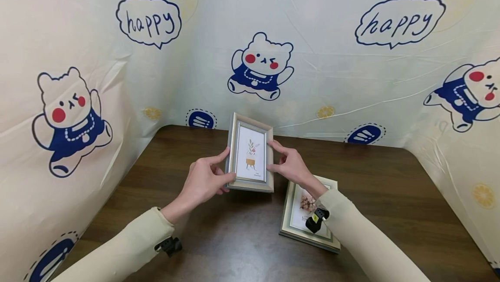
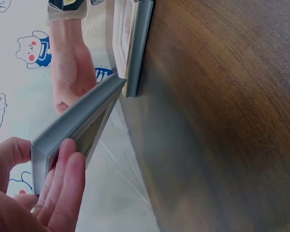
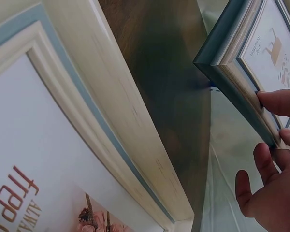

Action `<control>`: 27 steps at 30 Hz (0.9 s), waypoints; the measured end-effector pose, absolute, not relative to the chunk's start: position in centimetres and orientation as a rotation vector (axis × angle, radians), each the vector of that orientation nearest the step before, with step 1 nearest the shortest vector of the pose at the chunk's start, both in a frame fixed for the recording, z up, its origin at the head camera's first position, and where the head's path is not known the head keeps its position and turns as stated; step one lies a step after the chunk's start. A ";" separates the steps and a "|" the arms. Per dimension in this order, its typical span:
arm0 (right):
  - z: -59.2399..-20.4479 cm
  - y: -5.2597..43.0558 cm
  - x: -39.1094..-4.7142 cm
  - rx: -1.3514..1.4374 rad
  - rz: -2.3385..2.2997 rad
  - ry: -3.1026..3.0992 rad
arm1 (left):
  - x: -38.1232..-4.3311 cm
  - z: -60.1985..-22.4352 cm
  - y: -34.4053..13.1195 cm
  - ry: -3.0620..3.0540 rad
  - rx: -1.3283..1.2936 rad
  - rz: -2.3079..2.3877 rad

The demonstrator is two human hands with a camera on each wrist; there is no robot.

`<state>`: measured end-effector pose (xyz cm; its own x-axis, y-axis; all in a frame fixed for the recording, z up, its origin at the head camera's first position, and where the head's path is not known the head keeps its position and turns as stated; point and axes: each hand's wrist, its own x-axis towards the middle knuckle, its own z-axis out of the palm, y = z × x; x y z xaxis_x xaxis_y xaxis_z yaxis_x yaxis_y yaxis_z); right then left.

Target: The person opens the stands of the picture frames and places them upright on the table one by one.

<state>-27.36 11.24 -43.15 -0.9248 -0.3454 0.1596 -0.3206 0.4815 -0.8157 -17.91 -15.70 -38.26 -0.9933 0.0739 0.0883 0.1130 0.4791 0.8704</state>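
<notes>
Both hands hold a cream picture frame [image 1: 269, 182] with a potted-plant print, tilted up over the table. The left hand [image 1: 201, 177] grips its left side, thumb on the front; in the left wrist view that hand's fingers [image 2: 73, 181] reach behind the frame [image 2: 77, 111]. On the opposite side the right hand [image 1: 291, 165] pinches the edge, with thumb and a finger on the front border. Below the right forearm lies a second picture frame [image 1: 287, 221] with a pink flower print, partly hidden by the sleeve; its cream and blue border [image 3: 130, 111] fills much of the right wrist view.
A dark brown wooden table [image 1: 218, 247] lies under everything. Pale printed cloth [image 1: 320, 65] with cartoon bears and "happy" bubbles rises along its back and sides. A small black device [image 1: 170, 245] is strapped at the left wrist, and another black device [image 1: 315, 221] at the right.
</notes>
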 end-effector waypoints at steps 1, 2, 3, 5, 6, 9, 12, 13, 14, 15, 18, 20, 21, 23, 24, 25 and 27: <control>-43.2 11.2 -27.4 -0.599 -1.473 2.680 | -17.9 -38.2 -15.7 -2.671 -0.171 -1.560; -43.2 11.2 -27.4 -0.601 -1.481 2.677 | -17.8 -38.1 -15.6 -2.672 -0.169 -1.548; -43.2 11.2 -27.4 -0.601 -1.491 2.675 | -17.8 -38.1 -15.6 -2.672 -0.169 -1.537; -43.2 11.2 -27.4 -0.608 -1.511 2.668 | -17.7 -38.0 -15.6 -2.665 -0.173 -1.532; -43.2 11.2 -27.4 -0.611 -1.522 2.664 | -17.7 -37.9 -15.6 -2.660 -0.175 -1.534; -43.2 11.2 -27.3 -0.621 -1.546 2.660 | -17.6 -37.8 -15.5 -2.647 -0.177 -1.548; -43.0 11.1 -27.3 -0.627 -1.558 2.660 | -17.5 -37.8 -15.4 -2.638 -0.175 -1.554; -43.0 11.1 -27.3 -0.627 -1.559 2.660 | -17.5 -37.7 -15.4 -2.635 -0.173 -1.557; -42.9 11.1 -27.2 -0.627 -1.562 2.657 | -17.4 -37.7 -15.4 -2.632 -0.170 -1.560; -42.9 11.1 -27.2 -0.627 -1.564 2.654 | -17.4 -37.7 -15.4 -2.628 -0.172 -1.561; -42.8 11.2 -27.2 -0.631 -1.571 2.642 | -17.3 -37.6 -15.3 -2.615 -0.173 -1.573; -42.7 11.2 -27.2 -0.636 -1.577 2.633 | -17.3 -37.6 -15.3 -2.604 -0.177 -1.583; -42.7 11.3 -27.2 -0.638 -1.579 2.629 | -17.3 -37.6 -15.3 -2.599 -0.181 -1.587; -42.6 11.3 -27.2 -0.641 -1.582 2.625 | -17.3 -37.5 -15.2 -2.587 -0.189 -1.597; -42.6 11.3 -27.2 -0.642 -1.582 2.623 | -17.3 -37.5 -15.2 -2.580 -0.195 -1.604; -42.6 11.4 -27.2 -0.645 -1.583 2.622 | -17.3 -37.5 -15.2 -2.573 -0.205 -1.608; -42.5 11.4 -27.2 -0.650 -1.585 2.622 | -17.3 -37.5 -15.2 -2.557 -0.223 -1.622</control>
<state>-27.19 11.41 -42.53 -0.9139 -0.3519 0.2023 -0.3426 0.4017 -0.8493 -17.27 -15.17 -37.45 -0.9837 0.0674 0.1666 0.1794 0.4200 0.8896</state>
